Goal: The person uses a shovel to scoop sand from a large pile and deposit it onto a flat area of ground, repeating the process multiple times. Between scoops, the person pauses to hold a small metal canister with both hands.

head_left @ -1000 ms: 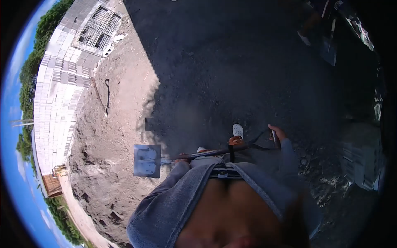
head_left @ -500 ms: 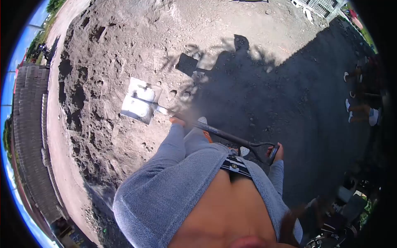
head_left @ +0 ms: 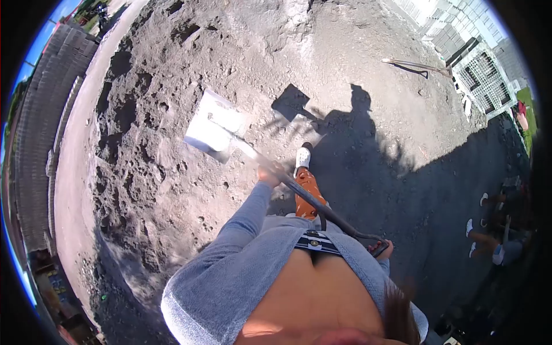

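A square-bladed shovel [head_left: 313,200] slants across the front of my body. My left hand [head_left: 269,175] wraps around its shaft a short way behind the blade. At the far end, my right hand [head_left: 385,249] is closed on the handle grip. The bright metal blade [head_left: 208,133] is held out ahead to the left, in sunlight, with no pile visible on it. Its shadow falls on the ground farther ahead, apart from the blade.
Rough, pitted grey soil [head_left: 190,115] spreads ahead and left. Another long-handled tool [head_left: 414,64] lies near stacked blocks [head_left: 460,26] and a pale crate [head_left: 482,77]. People in white shoes [head_left: 469,227] are in the shade at right. My foot [head_left: 302,156] is forward.
My foot in an orange-patterned trouser leg has come forward. The shovel, still in both hands, has shifted slightly up and right in view. The blocks and crate show more fully.
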The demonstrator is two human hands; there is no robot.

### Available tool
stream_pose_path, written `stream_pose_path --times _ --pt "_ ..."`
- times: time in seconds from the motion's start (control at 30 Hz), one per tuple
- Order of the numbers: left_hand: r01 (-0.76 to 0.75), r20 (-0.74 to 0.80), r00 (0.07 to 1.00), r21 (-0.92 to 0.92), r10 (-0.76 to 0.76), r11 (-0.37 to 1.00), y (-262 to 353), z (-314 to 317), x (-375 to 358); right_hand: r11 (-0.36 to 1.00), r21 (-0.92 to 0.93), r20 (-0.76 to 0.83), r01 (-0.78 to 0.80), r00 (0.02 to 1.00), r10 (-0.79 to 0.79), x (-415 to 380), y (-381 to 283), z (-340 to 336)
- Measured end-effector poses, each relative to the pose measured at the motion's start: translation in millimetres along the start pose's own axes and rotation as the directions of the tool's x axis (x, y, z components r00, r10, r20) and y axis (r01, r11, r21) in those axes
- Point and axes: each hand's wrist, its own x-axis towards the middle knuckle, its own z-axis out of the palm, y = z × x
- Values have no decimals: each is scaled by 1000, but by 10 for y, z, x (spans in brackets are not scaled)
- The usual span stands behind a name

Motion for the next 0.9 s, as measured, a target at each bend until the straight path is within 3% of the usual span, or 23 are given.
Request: stream_pose_path --times 0.07,0.13,0.2,0.23,0.27,0.33,0.4,0.5,0.57,0.6,0.67,0.73,0.77,0.83,0.9 --pt "35 29 999 76 -37 997 -82 292 313 1000 -26 28 7 1000 -6 145 -121 307" --pt "64 44 996 158 -72 985 -96 576 567 997 66 -163 27 987 -16 246 -308 709" --pt "161 231 949 231 -214 960 0 1143 844 998 56 -156 38 987 -29 516 -546 1227" --pt "200 162 960 168 -228 965 61 1474 945 998 53 -179 43 983 -32 588 -580 1447" --pt "178 96 977 135 -192 975 158 1794 1104 998 60 -179 26 984 -15 739 -568 1661" --pt "107 173 971 298 -164 949 370 2411 1285 989 141 -144 -53 987 74 1053 -718 2089" --pt "-93 168 985 304 43 948 638 3007 1543 989 120 24 -81 997 79 852 -799 2790" --pt "-15 166 985 348 -46 937 1100 3545 1904 989 32 328 -142 937 124 584 -849 3573" --pt "-50 53 998 285 36 957 1272 3761 2256 984 -161 57 -77 995 87 998 -745 3622" --pt "-47 6 999 260 47 965 1302 3825 2418 985 -150 -3 -84 996 85 1011 -776 3768" --pt "120 -123 989 317 -84 941 1363 3753 2928 989 -97 -26 -109 994 107 940 -855 4209" --pt "228 -114 971 199 -209 953 1199 3834 3017 992 -73 -50 -106 993 103 871 -882 4728" --pt "174 -109 983 328 -146 928 1063 3825 3082 993 -62 -66 -102 993 98 842 -882 5005" --pt "505 -219 861 261 -459 823 864 3683 3278 995 -36 -81 -91 993 88 825 -875 5637" --pt "657 -318 730 86 -604 749 707 3587 3484 996 -5 -92 -86 992 85 800 -836 6286"
